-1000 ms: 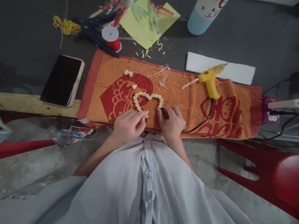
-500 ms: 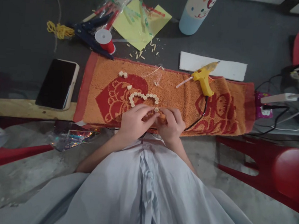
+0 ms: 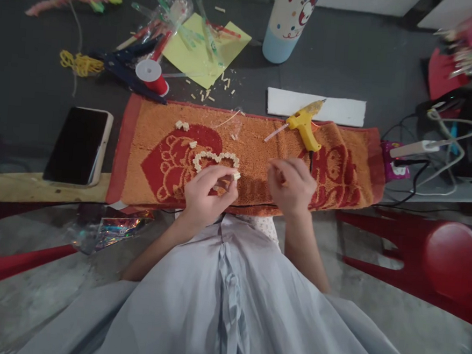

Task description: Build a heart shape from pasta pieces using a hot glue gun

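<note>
A heart-shaped outline of small cream stick pieces (image 3: 218,157) lies on an orange and red towel (image 3: 258,141). My left hand (image 3: 208,191) is over its lower part, hiding that section. Between my left thumb and index finger is a small cream cluster of stick pieces (image 3: 236,175), at the heart's right side. Apart from the heart, my right hand (image 3: 294,186) hovers over the towel, its fingers curled in. Whether anything is in those fingers cannot be made out. Just above it lies a yellow glue gun (image 3: 306,129) with a clear stick in its back.
Loose cream clusters (image 3: 182,125) lie on the towel. Behind it are a white strip (image 3: 345,110), a red thread spool (image 3: 157,83), dark blue-handled pliers-like tool (image 3: 124,67), yellow paper (image 3: 180,46) and a bottle (image 3: 280,40). A phone (image 3: 76,147) is left, a power cord (image 3: 426,174) right.
My right hand has left the cluster beside my left hand and moved right, towards the glue gun. My left hand stays at the heart. The whole view has shifted slightly.
</note>
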### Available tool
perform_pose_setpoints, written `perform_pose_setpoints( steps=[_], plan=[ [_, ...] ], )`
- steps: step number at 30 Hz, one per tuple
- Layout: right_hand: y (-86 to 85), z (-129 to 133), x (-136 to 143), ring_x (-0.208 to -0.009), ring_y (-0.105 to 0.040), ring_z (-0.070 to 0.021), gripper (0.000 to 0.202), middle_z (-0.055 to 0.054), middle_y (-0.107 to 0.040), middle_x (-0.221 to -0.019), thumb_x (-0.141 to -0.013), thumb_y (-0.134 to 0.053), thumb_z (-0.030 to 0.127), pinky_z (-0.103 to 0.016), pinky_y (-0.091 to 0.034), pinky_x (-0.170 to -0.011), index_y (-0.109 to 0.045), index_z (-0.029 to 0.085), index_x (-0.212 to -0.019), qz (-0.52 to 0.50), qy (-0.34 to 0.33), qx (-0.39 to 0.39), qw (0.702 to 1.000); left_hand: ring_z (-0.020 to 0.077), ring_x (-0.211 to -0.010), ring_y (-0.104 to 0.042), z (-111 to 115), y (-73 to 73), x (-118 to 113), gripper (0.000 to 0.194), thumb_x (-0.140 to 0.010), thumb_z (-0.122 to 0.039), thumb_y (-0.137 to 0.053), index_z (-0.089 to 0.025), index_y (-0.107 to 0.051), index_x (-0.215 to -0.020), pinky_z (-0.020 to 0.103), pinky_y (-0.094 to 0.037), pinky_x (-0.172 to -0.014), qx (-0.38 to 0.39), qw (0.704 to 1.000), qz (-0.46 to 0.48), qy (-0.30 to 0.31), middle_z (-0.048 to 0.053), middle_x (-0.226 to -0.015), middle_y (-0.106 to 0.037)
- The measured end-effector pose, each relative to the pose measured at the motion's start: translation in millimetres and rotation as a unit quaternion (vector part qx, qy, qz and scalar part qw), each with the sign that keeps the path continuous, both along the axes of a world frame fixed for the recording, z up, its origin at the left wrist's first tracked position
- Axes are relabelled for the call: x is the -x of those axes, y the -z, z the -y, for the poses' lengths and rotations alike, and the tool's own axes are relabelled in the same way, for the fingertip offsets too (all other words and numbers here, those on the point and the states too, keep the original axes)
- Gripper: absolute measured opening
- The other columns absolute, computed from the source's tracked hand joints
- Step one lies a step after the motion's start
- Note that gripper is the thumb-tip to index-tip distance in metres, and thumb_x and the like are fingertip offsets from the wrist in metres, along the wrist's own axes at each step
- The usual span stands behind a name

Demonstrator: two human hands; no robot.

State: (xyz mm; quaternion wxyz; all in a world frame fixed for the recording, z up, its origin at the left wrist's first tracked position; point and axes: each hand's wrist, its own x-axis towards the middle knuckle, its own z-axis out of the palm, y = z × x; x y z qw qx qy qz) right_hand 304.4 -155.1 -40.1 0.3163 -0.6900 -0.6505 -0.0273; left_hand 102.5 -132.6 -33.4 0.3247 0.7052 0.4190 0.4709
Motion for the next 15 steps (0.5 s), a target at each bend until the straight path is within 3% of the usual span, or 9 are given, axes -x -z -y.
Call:
perform_pose_setpoints(
  steps=[3,6,9,15],
  plan=[
    [-1.9,-14.5,-39.3,-0.081,-0.066,-0.0192,0.026,-0.007,-0.069,-0.093,-0.094,-0.048,0.034,-0.034,-0.055,-0.075,-0.072,0.023,-0.097,0.014,0.097,0.042,0.994,0.0082,-0.073,-0.067,0.5,2.1,-1.8,0.017,-0.085,-0.022,-0.066,-0.019,-0.07,-0.101,0.019,-0.058,-0.07,0.045,0.998,0.046,0.012,0.003,-0.094,-0.073],
    [-1.9,-27.0,-71.2,-0.092,-0.064,-0.0238,0.026,-0.011,-0.067,-0.1,-0.093,-0.05,0.033,-0.04,-0.053,-0.083,-0.069,0.021,-0.106,0.036,0.154,0.08,0.984,0.0105,-0.074,-0.07,-0.4,0.8,-6.2,0.018,-0.083,-0.028,-0.069,-0.018,-0.071,-0.098,0.02,-0.059,-0.067,0.145,0.98,0.138,0.014,0.004,-0.089,-0.073],
    [0.3,-37.0,-86.8,-0.103,-0.061,-0.0289,0.034,-0.014,-0.066,-0.106,-0.089,-0.059,0.038,-0.048,-0.049,-0.09,-0.064,0.018,-0.117,0.073,0.176,0.118,0.975,0.012,-0.071,-0.072,-3.7,-3.1,-9.6,0.021,-0.08,-0.032,-0.073,-0.018,-0.07,-0.094,0.017,-0.057,-0.056,0.248,0.938,0.241,0.023,0.003,-0.081,-0.074],
    [10.8,-53.7,-90.3,-0.1,-0.059,-0.0293,0.032,-0.017,-0.065,-0.107,-0.086,-0.064,0.045,-0.048,-0.047,-0.089,-0.065,0.018,-0.104,0.08,0.161,0.126,0.976,0.01,-0.066,-0.071,-13.7,-12.0,-5.7,0.029,-0.069,-0.034,-0.08,-0.021,-0.065,-0.09,0.013,-0.053,-0.049,0.404,0.844,0.35,0.037,-0.002,-0.075,-0.073]
  ],
)
